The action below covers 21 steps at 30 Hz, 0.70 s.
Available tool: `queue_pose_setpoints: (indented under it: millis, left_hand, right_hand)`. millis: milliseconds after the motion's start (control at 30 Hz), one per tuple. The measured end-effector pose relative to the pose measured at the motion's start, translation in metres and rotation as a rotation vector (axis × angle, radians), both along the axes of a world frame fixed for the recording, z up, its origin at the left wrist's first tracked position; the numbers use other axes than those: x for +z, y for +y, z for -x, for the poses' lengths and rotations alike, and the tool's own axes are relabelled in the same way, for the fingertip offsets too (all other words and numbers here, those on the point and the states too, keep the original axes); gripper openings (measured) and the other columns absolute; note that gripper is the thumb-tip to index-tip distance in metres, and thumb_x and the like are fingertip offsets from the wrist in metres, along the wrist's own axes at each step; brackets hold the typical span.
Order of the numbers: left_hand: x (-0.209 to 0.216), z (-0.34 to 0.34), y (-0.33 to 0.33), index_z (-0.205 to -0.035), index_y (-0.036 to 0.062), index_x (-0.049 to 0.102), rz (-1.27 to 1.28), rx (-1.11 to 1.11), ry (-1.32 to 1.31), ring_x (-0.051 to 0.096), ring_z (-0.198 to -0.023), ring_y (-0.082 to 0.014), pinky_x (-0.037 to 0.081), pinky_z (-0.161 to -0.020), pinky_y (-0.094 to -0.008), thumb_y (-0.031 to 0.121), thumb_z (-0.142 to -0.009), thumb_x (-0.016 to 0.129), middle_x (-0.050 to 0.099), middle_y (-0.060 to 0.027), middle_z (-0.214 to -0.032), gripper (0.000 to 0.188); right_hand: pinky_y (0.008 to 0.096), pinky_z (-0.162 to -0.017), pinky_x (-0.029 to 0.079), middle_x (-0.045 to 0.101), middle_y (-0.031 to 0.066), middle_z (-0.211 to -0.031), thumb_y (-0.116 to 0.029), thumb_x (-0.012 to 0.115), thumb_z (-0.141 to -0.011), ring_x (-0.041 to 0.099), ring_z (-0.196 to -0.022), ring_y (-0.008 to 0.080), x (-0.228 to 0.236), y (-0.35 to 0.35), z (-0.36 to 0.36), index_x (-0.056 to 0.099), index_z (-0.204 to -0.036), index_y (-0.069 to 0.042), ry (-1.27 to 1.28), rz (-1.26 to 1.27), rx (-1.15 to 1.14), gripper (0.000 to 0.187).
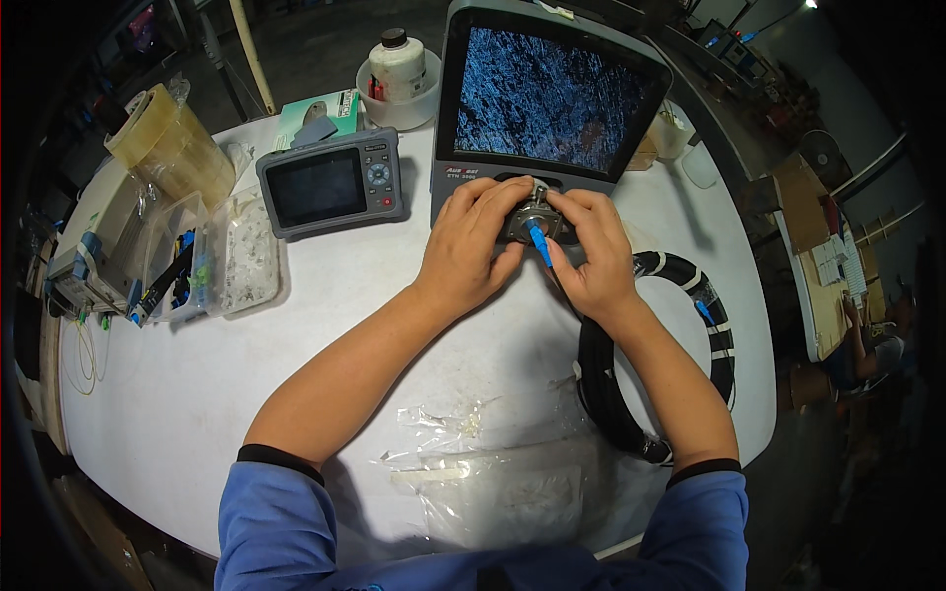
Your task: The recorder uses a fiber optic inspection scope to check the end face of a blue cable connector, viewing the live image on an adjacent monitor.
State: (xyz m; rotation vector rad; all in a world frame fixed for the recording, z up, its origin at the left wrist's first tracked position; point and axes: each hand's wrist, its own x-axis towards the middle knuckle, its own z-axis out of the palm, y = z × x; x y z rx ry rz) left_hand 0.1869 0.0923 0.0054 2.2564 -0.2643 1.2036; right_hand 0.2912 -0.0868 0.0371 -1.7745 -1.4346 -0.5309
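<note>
A blue fibre-optic connector (537, 242) sits at the round metal holder (538, 209) on the front of a grey inspection microscope (448, 187). Its lit screen (547, 98) shows a scratched, speckled blue-and-black surface. My left hand (473, 241) is closed around the holder's left side, fingers over its top. From the right, my right hand (594, 258) closes in, with the thumb against the connector and the index fingertip by the holder's top. A dark cable runs from the connector to a black cable coil (596, 379) under my right forearm. My palms hide part of the holder.
A grey handheld tester (330, 184) stands left of the microscope. Further left are a tub of connectors (177, 261), a clear box (248, 251) and tape rolls (172, 143). A white bottle (397, 65) stands behind. Plastic bags (503, 492) lie in front. Another person (877, 355) is at far right.
</note>
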Motion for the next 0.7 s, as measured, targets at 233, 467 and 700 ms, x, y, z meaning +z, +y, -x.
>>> queue_pose_setpoints:
  millis: [233,467,700]
  left_hand:
    - [-0.0014,-0.0023,-0.0023,-0.139,0.0035,0.057,0.002,0.035,-0.026,0.059,-0.124,-0.0393,0.047,-0.108,-0.0486,0.004,-0.069,0.084,0.061,-0.0177,-0.140,0.075]
    - [-0.0014,-0.0014,-0.0016,-0.137,0.0030,0.058,-0.013,0.036,0.008,0.057,-0.127,-0.0398,0.046,-0.109,-0.0486,0.005,-0.070,0.085,0.060,-0.0173,-0.139,0.072]
    - [0.0020,0.0005,-0.0014,-0.137,0.0027,0.059,-0.041,0.032,0.014,0.057,-0.128,-0.0396,0.045,-0.110,-0.0488,0.004,-0.071,0.084,0.060,-0.0167,-0.140,0.071]
  right_hand:
    - [0.0434,-0.093,0.053,0.064,0.0183,-0.118,-0.012,0.076,-0.083,0.064,-0.106,0.0366,0.0007,-0.0002,0.0005,0.066,-0.129,0.002,0.007,0.009,-0.003,0.049]
    - [0.0437,-0.093,0.053,0.064,0.0184,-0.118,-0.013,0.076,-0.084,0.064,-0.106,0.0371,0.0012,-0.0001,0.0008,0.066,-0.129,0.002,0.004,0.010,-0.010,0.048]
    - [0.0439,-0.092,0.054,0.065,0.0187,-0.117,-0.012,0.076,-0.084,0.064,-0.105,0.0374,0.0011,0.0007,0.0000,0.065,-0.128,0.001,-0.017,-0.001,-0.012,0.047]
